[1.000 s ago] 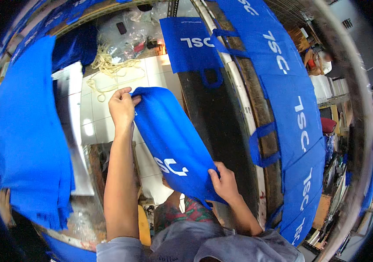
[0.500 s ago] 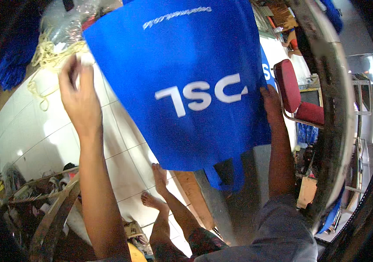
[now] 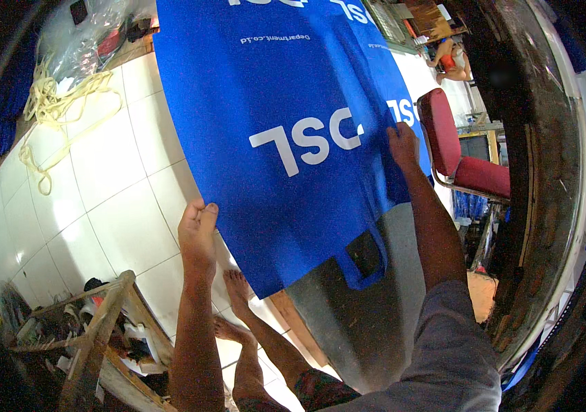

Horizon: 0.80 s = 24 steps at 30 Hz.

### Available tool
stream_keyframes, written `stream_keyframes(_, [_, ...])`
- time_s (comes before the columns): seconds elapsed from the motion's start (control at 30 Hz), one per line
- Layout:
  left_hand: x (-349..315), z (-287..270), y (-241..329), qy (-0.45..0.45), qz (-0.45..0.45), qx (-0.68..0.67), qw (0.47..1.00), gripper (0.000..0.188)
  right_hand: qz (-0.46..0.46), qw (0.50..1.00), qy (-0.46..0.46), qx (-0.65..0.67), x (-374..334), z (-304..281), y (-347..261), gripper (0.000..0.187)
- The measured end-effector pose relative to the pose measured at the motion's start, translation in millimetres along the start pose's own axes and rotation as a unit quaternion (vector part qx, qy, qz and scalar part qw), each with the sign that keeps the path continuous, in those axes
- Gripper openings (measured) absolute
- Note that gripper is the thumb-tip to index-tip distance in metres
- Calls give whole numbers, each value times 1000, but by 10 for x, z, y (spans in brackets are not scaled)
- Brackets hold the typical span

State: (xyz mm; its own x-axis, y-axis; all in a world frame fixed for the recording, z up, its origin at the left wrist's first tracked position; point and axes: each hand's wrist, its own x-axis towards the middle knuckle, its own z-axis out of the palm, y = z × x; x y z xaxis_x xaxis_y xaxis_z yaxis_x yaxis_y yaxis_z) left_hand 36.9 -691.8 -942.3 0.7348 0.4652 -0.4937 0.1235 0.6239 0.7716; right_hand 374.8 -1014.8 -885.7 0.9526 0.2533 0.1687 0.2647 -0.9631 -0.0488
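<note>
A blue cloth bag [image 3: 265, 213] with white print spreads across the middle, its strap handle [image 3: 365, 275] hanging at the near end over a grey surface. My left hand [image 3: 198, 230] is closed on the bag's left edge, thumb on top. At the right side my right hand [image 3: 403, 143] is closed on the blue cloth, its fingertips partly hidden. More blue cloth with the same print [image 3: 403, 110] lies under or beside the bag; how the layers join I cannot tell.
A grey tabletop [image 3: 382, 329] lies under the bag's near end. To the right stands a red padded chair [image 3: 444, 130]; a person [image 3: 452, 62] sits beyond. Pale yellow cord [image 3: 66, 103] lies on white floor tiles at left. A wooden rack [image 3: 111, 309] stands lower left.
My left hand has come down and right from the air and taken hold of the bag's left edge. The bag lies lower and flatter. My right hand has shifted slightly left.
</note>
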Motion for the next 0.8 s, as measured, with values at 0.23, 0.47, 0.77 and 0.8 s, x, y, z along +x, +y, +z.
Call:
stream_keyframes(0.23, [-38,218,103,31,95,76,992,14,-5,999,34,12,36,108,86,23])
stream_keyframes(0.47, [41,443,147,92,115,50,988,10,40,991,101,72,120,213,75,25])
stream_keyframes(0.77, [47,437,55,108,104,40,988,10,65,989,118,57,4,165,-4,31])
stream_keyframes(0.8, [39,448,61,108,104,43,988,10,66,990,118,40,-58,146,19,32])
